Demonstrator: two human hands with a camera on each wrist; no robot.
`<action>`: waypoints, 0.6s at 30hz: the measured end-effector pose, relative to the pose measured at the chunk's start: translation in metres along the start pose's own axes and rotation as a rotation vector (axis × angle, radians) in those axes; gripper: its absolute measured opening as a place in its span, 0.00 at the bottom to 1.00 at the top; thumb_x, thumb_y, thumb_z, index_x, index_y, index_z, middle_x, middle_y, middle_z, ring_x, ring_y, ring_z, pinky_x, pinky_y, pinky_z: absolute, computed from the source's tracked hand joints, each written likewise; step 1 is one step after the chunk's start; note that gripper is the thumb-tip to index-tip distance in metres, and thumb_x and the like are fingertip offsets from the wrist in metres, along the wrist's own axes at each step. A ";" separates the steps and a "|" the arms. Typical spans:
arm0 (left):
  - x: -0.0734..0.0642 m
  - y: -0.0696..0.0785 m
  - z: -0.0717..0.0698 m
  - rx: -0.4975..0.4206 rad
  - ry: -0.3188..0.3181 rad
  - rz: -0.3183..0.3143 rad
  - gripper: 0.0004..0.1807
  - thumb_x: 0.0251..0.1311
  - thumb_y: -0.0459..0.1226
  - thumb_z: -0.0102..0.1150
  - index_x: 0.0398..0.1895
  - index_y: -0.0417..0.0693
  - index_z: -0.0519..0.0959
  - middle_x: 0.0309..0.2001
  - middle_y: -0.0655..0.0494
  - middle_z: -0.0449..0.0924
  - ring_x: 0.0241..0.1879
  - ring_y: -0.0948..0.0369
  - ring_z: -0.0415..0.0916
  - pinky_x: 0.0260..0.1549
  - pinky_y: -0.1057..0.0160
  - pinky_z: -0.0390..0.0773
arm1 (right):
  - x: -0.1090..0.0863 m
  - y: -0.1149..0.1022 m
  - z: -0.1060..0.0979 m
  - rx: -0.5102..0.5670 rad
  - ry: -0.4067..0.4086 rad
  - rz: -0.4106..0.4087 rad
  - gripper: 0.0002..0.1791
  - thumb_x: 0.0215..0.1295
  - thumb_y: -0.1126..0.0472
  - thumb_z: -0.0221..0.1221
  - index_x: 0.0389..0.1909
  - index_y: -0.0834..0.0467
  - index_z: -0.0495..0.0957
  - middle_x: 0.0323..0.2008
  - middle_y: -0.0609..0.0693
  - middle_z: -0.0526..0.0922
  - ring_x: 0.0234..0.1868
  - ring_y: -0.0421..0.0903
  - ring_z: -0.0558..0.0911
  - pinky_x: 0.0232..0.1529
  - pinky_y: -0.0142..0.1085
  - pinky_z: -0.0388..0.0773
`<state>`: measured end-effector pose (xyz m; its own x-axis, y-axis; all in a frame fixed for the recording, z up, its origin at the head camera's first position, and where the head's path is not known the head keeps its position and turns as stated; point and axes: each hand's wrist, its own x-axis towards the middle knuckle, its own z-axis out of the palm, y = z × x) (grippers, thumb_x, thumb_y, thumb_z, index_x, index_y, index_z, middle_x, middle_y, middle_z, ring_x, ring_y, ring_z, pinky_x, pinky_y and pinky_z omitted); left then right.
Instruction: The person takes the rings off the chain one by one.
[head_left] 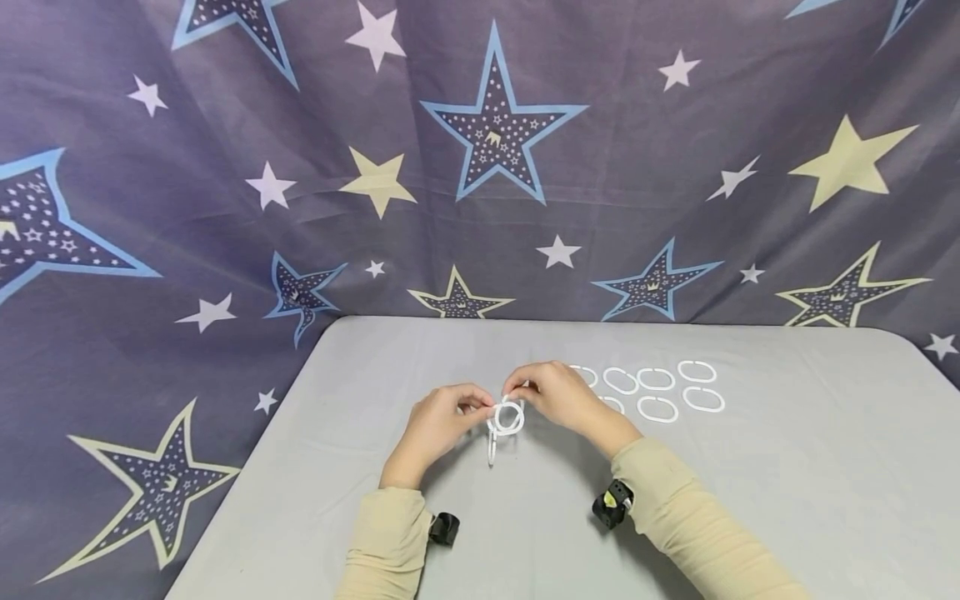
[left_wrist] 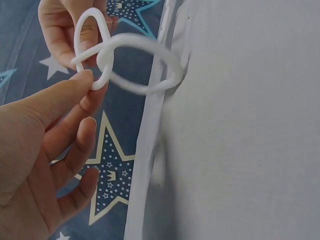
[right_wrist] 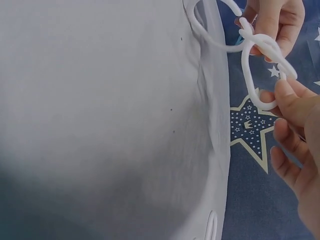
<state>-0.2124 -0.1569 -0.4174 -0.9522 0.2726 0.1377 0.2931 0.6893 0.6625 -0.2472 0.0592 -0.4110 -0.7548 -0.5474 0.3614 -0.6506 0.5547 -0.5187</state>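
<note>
Above the middle of the table, both hands hold white plastic oval chain links. My left hand [head_left: 438,425] pinches one link [left_wrist: 77,40] between thumb and forefinger. With its fingertips, my right hand [head_left: 562,396] pinches a link [right_wrist: 246,70] hooked with the others. The links overlap near the fingertips, so I cannot tell exactly which passes through which. One more link [head_left: 491,450] hangs down below the left fingertips, seen nearly edge-on in the head view. A small gap shows in the rim of a link [right_wrist: 197,27] in the right wrist view.
Several loose white links [head_left: 657,419] lie in two rough rows on the grey-covered table [head_left: 810,467], right of the hands. Some are partly hidden by the right hand. A star-patterned dark curtain [head_left: 600,167] hangs behind the table and along its left.
</note>
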 end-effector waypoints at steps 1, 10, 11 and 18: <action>0.000 0.000 0.000 0.000 -0.004 0.000 0.03 0.59 0.47 0.68 0.36 0.65 0.85 0.29 0.73 0.81 0.29 0.69 0.75 0.33 0.59 0.72 | 0.000 0.000 0.000 -0.008 0.000 -0.007 0.02 0.60 0.60 0.67 0.32 0.49 0.87 0.33 0.40 0.87 0.35 0.39 0.84 0.42 0.38 0.79; -0.001 0.004 -0.002 0.056 0.003 0.059 0.05 0.58 0.48 0.68 0.36 0.64 0.86 0.34 0.72 0.84 0.27 0.70 0.72 0.29 0.62 0.70 | -0.002 -0.001 0.000 -0.097 0.052 -0.143 0.04 0.58 0.63 0.69 0.33 0.50 0.86 0.33 0.41 0.86 0.36 0.41 0.85 0.41 0.36 0.80; -0.001 0.004 -0.002 0.058 0.007 0.059 0.04 0.58 0.48 0.68 0.36 0.65 0.86 0.34 0.72 0.84 0.28 0.70 0.72 0.30 0.63 0.70 | -0.002 -0.002 0.000 -0.107 0.056 -0.157 0.05 0.58 0.63 0.69 0.33 0.50 0.86 0.33 0.41 0.86 0.36 0.41 0.84 0.41 0.36 0.80; -0.002 0.005 -0.003 0.049 0.038 0.050 0.04 0.57 0.47 0.69 0.36 0.65 0.86 0.33 0.73 0.83 0.30 0.71 0.72 0.32 0.62 0.71 | -0.004 0.000 0.004 -0.107 0.070 -0.143 0.05 0.58 0.64 0.69 0.32 0.49 0.86 0.32 0.41 0.86 0.35 0.41 0.84 0.40 0.35 0.80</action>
<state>-0.2094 -0.1556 -0.4120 -0.9387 0.2824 0.1979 0.3431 0.7081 0.6172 -0.2437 0.0585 -0.4153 -0.6559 -0.5822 0.4804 -0.7537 0.5400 -0.3747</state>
